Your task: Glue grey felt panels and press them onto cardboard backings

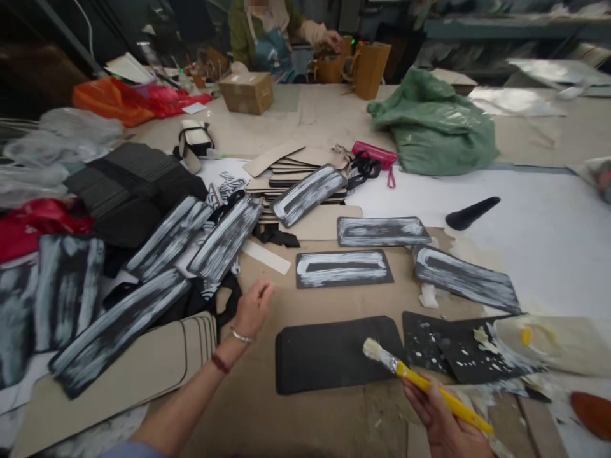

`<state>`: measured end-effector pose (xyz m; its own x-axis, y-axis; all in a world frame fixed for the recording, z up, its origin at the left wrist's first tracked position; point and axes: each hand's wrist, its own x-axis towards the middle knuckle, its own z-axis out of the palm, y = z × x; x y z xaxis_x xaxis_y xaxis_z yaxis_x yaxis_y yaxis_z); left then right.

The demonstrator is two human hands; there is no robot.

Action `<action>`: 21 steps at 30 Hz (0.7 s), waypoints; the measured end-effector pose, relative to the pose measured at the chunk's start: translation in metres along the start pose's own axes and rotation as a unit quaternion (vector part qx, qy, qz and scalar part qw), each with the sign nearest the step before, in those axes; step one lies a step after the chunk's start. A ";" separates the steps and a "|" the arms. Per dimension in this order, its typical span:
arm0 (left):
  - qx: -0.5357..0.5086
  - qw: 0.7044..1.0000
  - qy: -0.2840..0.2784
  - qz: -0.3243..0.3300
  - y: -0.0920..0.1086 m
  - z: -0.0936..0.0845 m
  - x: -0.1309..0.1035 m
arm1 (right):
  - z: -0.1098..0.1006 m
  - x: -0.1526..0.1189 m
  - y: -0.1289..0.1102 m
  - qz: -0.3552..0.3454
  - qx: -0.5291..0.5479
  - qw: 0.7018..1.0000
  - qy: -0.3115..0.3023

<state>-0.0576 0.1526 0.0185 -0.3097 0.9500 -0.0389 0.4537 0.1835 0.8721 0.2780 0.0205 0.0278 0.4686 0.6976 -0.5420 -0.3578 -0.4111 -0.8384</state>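
My right hand (442, 413) grips a paintbrush (422, 381) by its yellow handle. The pale bristles are over the right part of a stack of plain black panels (334, 353). My left hand (255, 308), fingers curled together with nothing visible in them, is above the cardboard left of that stack. Beyond the stack lie black panels streaked with white paste: one panel (344, 268) straight ahead, another panel (382, 231) behind it, and a tilted panel (465, 280) to the right. More streaked panels (124, 327) rest at the left, overlapping beige boards (119, 381).
White-spattered black pieces (458, 346) and a pale paste-smeared sheet (563, 343) sit at the right. A black tapered object (472, 213) lies on white paper. Farther back are a green bag (434, 124), a cardboard box (245, 92) and a person (272, 38) across the table.
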 end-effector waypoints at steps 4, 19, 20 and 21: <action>0.127 0.956 -0.151 0.218 -0.018 -0.002 -0.111 | 0.054 -0.013 0.006 -0.024 -0.026 0.998 -0.042; 0.223 0.910 -0.112 0.331 -0.055 0.026 -0.160 | 0.112 -0.002 0.032 -0.107 -0.181 0.972 -0.101; 0.222 0.909 -0.105 0.336 -0.055 0.026 -0.160 | 0.102 0.004 0.027 -0.109 -0.184 0.973 -0.083; 0.221 0.908 -0.100 0.341 -0.055 0.025 -0.160 | 0.092 0.010 0.022 -0.111 -0.183 0.975 -0.066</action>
<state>-0.0117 -0.0033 -0.0352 0.3062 0.8999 0.3104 0.7883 -0.4225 0.4472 0.2005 0.0722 0.0094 0.3844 0.8527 -0.3536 0.0629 -0.4064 -0.9115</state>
